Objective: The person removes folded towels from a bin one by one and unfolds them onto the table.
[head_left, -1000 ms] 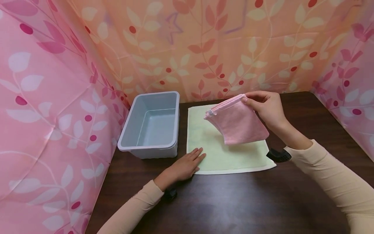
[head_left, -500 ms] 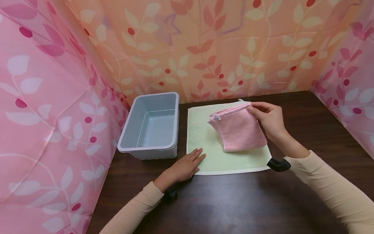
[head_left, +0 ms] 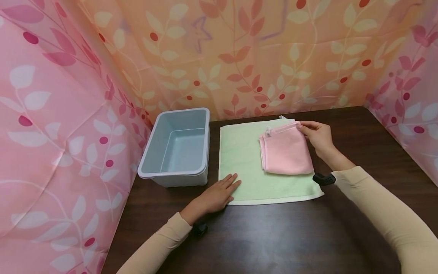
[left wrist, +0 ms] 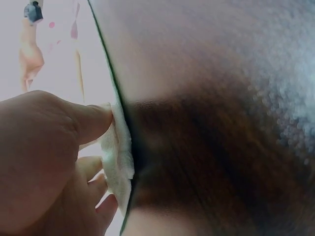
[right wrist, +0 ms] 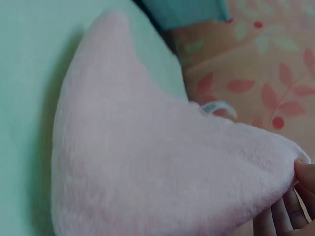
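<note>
A folded pink towel (head_left: 289, 150) lies over the right part of a pale green towel (head_left: 246, 163) spread flat on the table. My right hand (head_left: 319, 137) pinches the pink towel's far right corner between thumb and fingers. In the right wrist view that corner of the pink towel (right wrist: 162, 162) is drawn up toward the fingertips, and a small white tag (right wrist: 219, 107) sticks out along its edge. My left hand (head_left: 216, 195) rests on the near left corner of the green towel with its fingers extended. The left wrist view shows the thumb (left wrist: 93, 123) along the towel's edge.
To the left of the green towel stands a light blue-grey plastic bin (head_left: 181, 148), with only its bare floor showing inside. The dark wooden table (head_left: 267, 236) is bounded by a patterned curtain (head_left: 239, 57) at the back and both sides.
The pink towel has come down from above the green towel and moved slightly right, its near part now lying on it. My right hand has lowered with it. The left hand has stayed put.
</note>
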Demonstrator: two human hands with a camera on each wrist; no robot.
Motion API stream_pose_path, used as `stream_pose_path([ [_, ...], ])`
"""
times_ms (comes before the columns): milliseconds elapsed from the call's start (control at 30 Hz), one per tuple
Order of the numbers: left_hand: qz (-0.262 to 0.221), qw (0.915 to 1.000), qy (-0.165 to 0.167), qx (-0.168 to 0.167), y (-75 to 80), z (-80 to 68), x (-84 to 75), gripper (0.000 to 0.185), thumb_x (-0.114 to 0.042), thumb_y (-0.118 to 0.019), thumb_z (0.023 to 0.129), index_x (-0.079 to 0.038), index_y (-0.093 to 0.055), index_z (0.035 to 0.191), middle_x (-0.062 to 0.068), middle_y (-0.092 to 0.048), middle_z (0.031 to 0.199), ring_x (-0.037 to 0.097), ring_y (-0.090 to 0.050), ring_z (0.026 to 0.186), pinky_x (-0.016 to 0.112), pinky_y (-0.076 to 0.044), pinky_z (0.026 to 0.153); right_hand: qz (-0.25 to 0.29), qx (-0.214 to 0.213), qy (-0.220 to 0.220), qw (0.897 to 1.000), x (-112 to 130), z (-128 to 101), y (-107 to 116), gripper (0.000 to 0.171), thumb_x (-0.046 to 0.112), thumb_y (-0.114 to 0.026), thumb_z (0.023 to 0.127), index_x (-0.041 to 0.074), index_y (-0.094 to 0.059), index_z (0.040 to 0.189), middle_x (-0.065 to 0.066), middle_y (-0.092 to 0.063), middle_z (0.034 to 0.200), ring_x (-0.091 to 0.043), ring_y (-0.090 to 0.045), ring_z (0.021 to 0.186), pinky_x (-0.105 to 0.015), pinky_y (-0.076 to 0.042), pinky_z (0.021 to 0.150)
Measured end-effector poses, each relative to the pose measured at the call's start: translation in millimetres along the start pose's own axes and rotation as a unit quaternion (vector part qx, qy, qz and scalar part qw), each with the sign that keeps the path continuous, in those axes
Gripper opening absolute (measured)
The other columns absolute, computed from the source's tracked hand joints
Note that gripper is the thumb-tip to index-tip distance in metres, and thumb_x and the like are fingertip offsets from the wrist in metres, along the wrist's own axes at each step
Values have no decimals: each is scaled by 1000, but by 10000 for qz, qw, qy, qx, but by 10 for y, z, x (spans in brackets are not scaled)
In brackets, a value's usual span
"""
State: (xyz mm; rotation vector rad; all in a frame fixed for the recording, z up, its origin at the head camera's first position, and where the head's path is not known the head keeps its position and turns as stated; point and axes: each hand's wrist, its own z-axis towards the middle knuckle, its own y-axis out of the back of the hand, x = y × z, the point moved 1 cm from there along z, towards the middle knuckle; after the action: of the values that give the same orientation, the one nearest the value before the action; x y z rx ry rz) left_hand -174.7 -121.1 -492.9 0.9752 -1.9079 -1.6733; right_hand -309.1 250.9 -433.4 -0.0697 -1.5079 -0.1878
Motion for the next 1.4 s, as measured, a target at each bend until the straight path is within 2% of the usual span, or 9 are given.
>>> stream_pose_path([
  [200,33,10000,-18,-23,-6,4,11,62,-29,-48,105,-12,-22,159,11,-14,168,27,-17,156,42,-31,122,-720,-44,-218,9972,-238,238,122,48,29,-73,89,-3,-66,124,27,-68,75,8,-64,67,-12,-55,63],
  [333,-42,10000,-8,-10,10,-6,1,62,-29,-48,105,-13,-22,159,10,-14,168,27,-16,156,43,-31,122,-1576,29,-370,9868,-355,351,203,52,33,-71,91,-6,-64,125,24,-63,76,7,-61,65,-14,-55,62],
  [467,-72,10000,-18,-6,18,-3,-7,61,-29,-48,105,-12,-23,158,11,-14,168,28,-16,156,43,-31,122,-2543,33,-328,9666,-438,403,269,47,33,-70,92,-6,-69,118,2,-70,83,2,-62,59,-18,-56,59],
  [600,-79,10000,0,31,22,2,-9,62,-29,-48,105,-13,-22,159,10,-14,168,28,-15,156,44,-31,122,-3126,83,-142,9497,-489,422,285,40,28,-70,92,-6,-71,112,-24,-72,95,-4,-64,56,-18,-54,53],
  [800,-37,10000,-10,19,1,5,5,62,-29,-48,105,-13,-22,159,10,-13,168,27,-15,156,44,-32,122,-3732,213,61,9275,-528,436,276,38,28,-68,93,-6,-71,109,-28,-72,98,-21,-67,69,-22,-50,57],
  [933,-13,10000,31,32,-13,14,15,62,-30,-47,105,-14,-21,159,10,-13,168,26,-15,156,43,-31,122,-3938,244,204,9187,-530,432,260,39,28,-67,94,-7,-70,110,-29,-71,103,-37,-63,87,-39,-54,68],
  [1100,-67,10000,14,5,-19,24,14,62,-30,-47,105,-14,-21,159,9,-12,168,26,-15,156,44,-31,122,-4187,-121,675,9055,-464,335,215,33,24,-67,94,-4,-69,112,-29,-69,101,-41,-62,89,-55,-51,77],
  [1233,-38,10000,-31,-22,-35,26,22,62,-30,-48,105,-14,-21,159,10,-13,168,26,-15,156,44,-32,122,-4123,-290,1298,9013,-344,179,67,28,20,-69,92,-1,-71,110,-24,-71,92,-36,-62,81,-47,-48,70],
  [1400,41,10000,16,-31,-50,27,40,63,-30,-48,104,-15,-21,159,8,-13,168,25,-16,156,43,-33,121,-3630,414,1735,9146,-177,-121,-243,27,22,-73,91,3,-74,109,-17,-74,88,-25,-60,76,-28,-42,65],
])
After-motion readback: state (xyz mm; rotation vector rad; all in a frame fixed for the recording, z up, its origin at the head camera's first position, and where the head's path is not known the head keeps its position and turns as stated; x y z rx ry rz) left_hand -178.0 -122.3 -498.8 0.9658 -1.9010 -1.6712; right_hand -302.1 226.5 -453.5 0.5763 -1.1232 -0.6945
